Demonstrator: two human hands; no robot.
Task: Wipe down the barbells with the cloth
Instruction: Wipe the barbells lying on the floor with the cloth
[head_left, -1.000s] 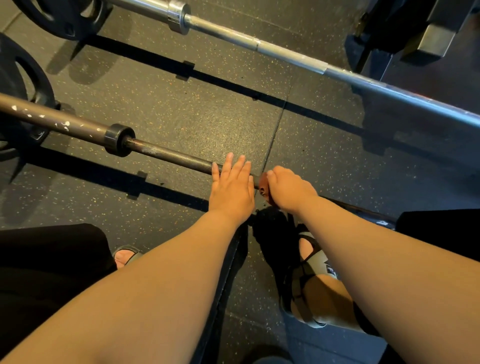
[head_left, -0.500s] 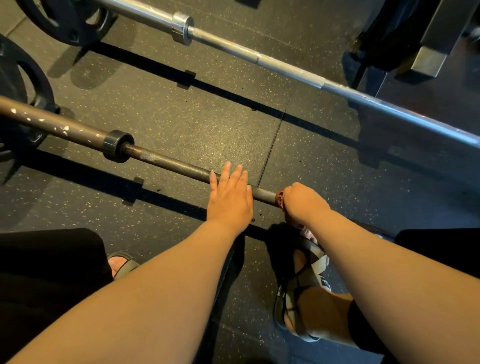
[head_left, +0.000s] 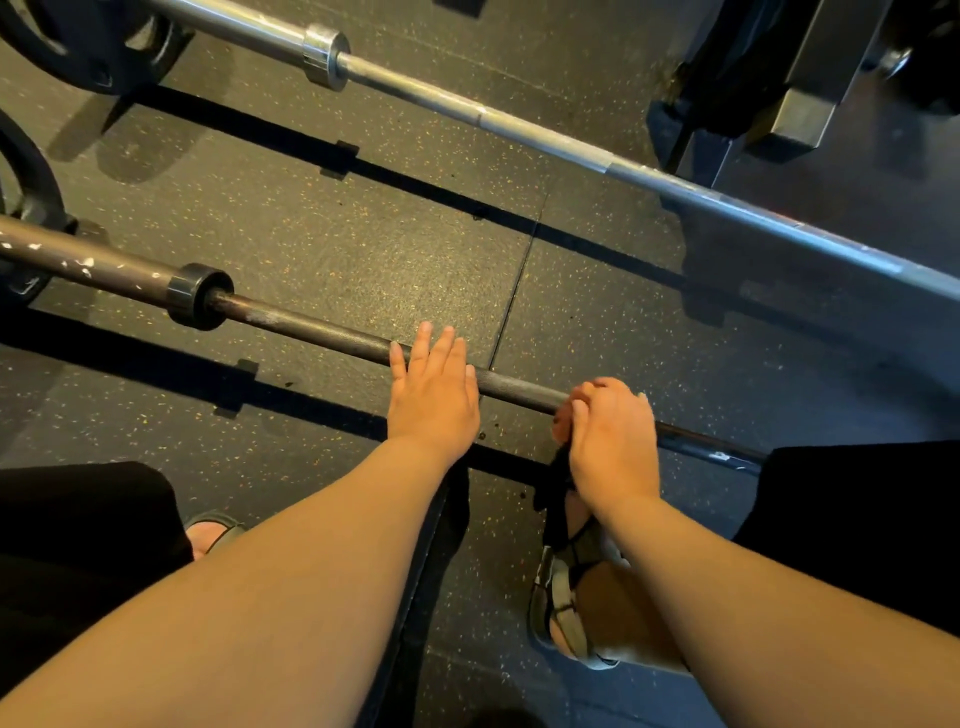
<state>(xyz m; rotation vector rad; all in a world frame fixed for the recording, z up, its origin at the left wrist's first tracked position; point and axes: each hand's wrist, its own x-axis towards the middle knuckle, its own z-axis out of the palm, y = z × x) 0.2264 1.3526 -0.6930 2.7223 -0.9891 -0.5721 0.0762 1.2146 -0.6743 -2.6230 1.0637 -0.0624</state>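
Dark barbell (head_left: 322, 332) lies across the rubber floor (head_left: 337, 234), collar toward its L end. Left grip (head_left: 434, 397) rests flat on the shaft, fingers straight, clamping nothing. Right grip (head_left: 613, 436) is near it on the R, fingers curled round shaft w/ cloth (head_left: 558, 475) bunched underneath; cloth's dark tail hangs below the bar. Silver barbell (head_left: 519, 127) sits well apart, further back.

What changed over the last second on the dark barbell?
The right hand, its fingers gripping the cloth round the dark barbell, slid rightward along the shaft, away from the left hand, opening a gap between them. The left hand stayed flat on the bar; the silver barbell did not move.
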